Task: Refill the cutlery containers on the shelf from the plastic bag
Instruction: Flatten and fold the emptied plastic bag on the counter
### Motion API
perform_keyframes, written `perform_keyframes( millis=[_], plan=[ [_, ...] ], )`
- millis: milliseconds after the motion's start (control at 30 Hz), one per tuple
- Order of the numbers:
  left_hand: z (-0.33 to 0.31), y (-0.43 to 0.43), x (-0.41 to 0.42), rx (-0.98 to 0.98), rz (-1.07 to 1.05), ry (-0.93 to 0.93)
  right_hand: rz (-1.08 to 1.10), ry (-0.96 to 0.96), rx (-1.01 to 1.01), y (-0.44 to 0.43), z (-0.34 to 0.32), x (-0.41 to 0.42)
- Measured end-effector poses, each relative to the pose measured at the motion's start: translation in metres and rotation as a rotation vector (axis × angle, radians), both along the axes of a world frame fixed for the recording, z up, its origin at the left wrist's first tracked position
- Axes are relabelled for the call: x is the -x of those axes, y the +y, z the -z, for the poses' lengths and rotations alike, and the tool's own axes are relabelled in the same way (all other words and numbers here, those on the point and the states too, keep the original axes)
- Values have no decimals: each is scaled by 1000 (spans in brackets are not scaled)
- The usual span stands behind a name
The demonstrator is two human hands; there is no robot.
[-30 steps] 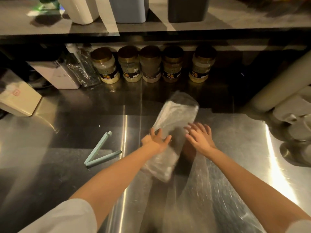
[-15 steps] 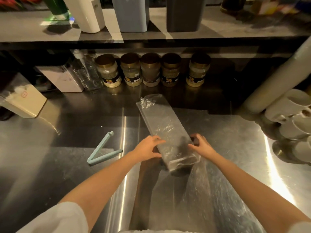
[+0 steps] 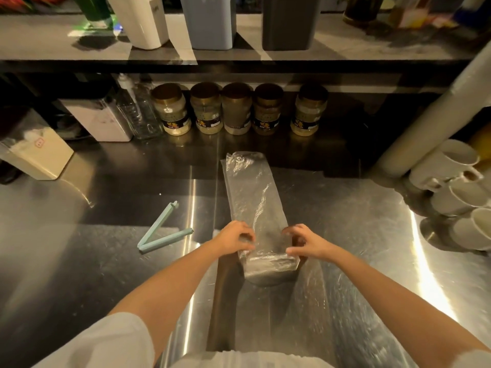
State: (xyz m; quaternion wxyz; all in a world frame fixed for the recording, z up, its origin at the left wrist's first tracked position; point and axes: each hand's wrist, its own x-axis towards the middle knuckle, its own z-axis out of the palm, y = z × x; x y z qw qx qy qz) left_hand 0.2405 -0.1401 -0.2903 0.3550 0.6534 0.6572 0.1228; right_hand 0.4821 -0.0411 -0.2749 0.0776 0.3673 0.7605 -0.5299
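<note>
Stainless steel bench filled the view under dim, warm light. At its middle, the fingers of the left hand were curled in against the left edge of a clear plastic bag, pinching it near its close end. The fingers of the right hand arched over the bag's right edge, with the thumb pressed against the same end, so both hands were grasping the bag. It lay flat and lengthwise on the bench, its crumpled far end pointing toward the back. What it held could not be made out through the plastic.

Left of the bag, and apart from it, a teal bag clip lay open in a V. Farther back, a row of five gold-lidded jars stood under the shelf, with a clear pump bottle and a white box to their left. White mugs were stacked on their sides at the right edge. On the shelf above stood a white container, a pale blue container and a dark grey container side by side, their tops out of view.
</note>
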Motion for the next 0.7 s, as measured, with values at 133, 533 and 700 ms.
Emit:
perform_keyframes(
  millis=[133, 533, 700],
  plan=[
    [-19, -10, 18, 163, 99, -33, -304, -148, -177, 2, -8, -6],
    [-12, -29, 10, 99, 186, 106, -260, -208, -570, -6, 2, 5],
    [-6, -29, 5, 25, 220, 233, 7, -70, -413, -2, -8, 15]
  ],
)
